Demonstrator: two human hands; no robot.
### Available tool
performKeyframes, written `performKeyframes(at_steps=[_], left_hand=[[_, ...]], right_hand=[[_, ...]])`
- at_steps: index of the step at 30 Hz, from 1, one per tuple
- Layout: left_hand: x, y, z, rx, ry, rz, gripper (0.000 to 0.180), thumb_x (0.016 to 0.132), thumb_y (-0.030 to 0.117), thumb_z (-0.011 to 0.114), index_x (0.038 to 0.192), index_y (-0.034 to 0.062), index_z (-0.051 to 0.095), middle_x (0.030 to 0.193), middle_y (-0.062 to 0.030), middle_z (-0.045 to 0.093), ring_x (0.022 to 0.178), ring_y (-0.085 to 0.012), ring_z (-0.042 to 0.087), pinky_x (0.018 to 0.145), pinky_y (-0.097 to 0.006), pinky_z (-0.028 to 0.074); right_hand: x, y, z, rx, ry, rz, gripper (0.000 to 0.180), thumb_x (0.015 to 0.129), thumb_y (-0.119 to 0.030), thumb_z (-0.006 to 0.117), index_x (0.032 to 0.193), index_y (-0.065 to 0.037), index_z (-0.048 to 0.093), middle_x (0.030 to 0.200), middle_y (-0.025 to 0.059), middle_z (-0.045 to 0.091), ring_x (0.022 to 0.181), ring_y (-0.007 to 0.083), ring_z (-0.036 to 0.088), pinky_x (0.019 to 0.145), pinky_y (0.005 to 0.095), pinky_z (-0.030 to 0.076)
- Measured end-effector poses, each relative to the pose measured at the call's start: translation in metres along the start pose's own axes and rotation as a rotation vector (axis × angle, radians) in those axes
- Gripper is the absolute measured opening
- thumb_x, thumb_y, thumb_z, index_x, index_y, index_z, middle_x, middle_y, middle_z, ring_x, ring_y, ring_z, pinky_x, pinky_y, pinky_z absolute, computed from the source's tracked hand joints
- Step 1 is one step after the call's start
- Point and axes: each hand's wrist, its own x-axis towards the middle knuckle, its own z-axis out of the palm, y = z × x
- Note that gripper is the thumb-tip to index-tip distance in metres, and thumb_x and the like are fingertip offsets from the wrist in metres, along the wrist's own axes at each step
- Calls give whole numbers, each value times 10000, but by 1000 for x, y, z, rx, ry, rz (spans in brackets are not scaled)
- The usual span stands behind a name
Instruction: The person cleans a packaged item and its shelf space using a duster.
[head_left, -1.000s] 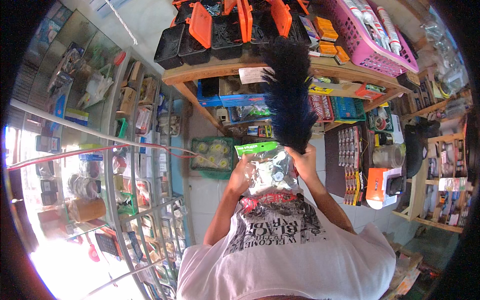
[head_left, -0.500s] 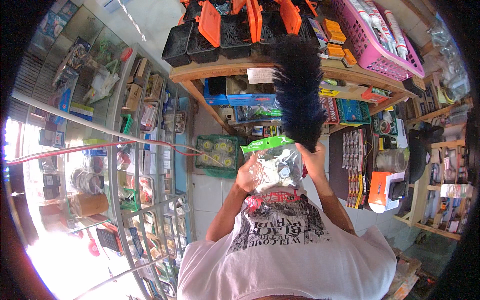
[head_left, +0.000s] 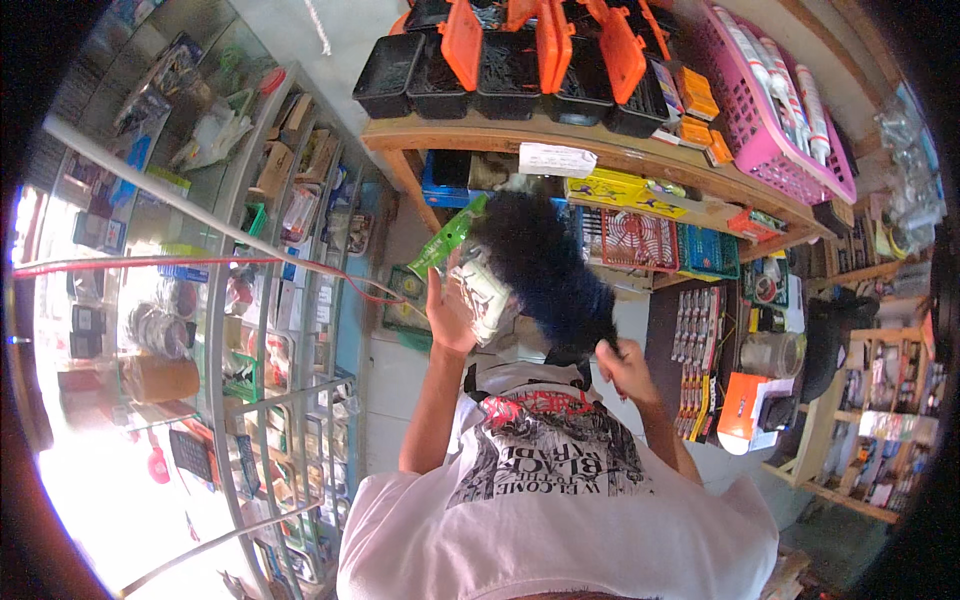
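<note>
My left hand (head_left: pixel 450 320) holds up a clear plastic packet (head_left: pixel 482 295) with a green header and pale pieces inside. The packet is tilted and partly covered by a dark, fluffy duster (head_left: pixel 560 265). Closed around the duster's lower end is my right hand (head_left: pixel 628 374), in front of my chest. The duster's bristles slant up and left from that fist and lie against or just over the packet; contact cannot be told for certain. The handle is hidden in my fingers.
A wooden shelf (head_left: pixel 480 133) ahead carries black bins (head_left: pixel 508 75) with orange lids and a pink basket (head_left: pixel 735 125) of white tubes. A glass-and-metal display rack (head_left: pixel 262 300) stands at left. A green basket (head_left: pixel 405 310) sits low behind my left hand.
My right hand has left the packet's edge and swung the duster down and left across it. My left hand has moved left with the packet, which has tilted.
</note>
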Motion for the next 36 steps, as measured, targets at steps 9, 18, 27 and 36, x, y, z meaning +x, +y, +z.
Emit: performKeyframes(at_steps=[9,18,27,36], left_hand=[[11,8,27,253,252,200,738,1009,608,339,1561,121,281,1520,-170,405,1368,-350,421,1147,-534,326],[14,11,33,216,311,270,707,1010,594,355,1538,125,338,1459,-160,485,1300,-333,501,1064,-508,442],[7,15,36,-64,233,232,652,1006,602,346,1528,212,360,1517,-155,420,1337,-410,446,1080,-675,339],[3,16,31,22,175,206,682,1006,619,333,1536,190,343,1517,-175,418,1358,-377,437,1107,-609,355]], right_hand=[[-7,33,12,-213,-129,-80,481,988,-450,605,804,-7,574,663,2,549,640,116,457,585,308,433],[4,36,5,-176,-157,-207,387,1006,-367,608,860,-9,620,697,-13,525,671,69,458,601,282,412],[6,56,3,50,-179,50,362,977,-322,668,804,-7,619,689,-35,541,657,70,487,599,281,433],[10,88,4,15,-177,13,426,961,-402,673,746,-39,619,611,-54,520,562,46,450,502,267,378]])
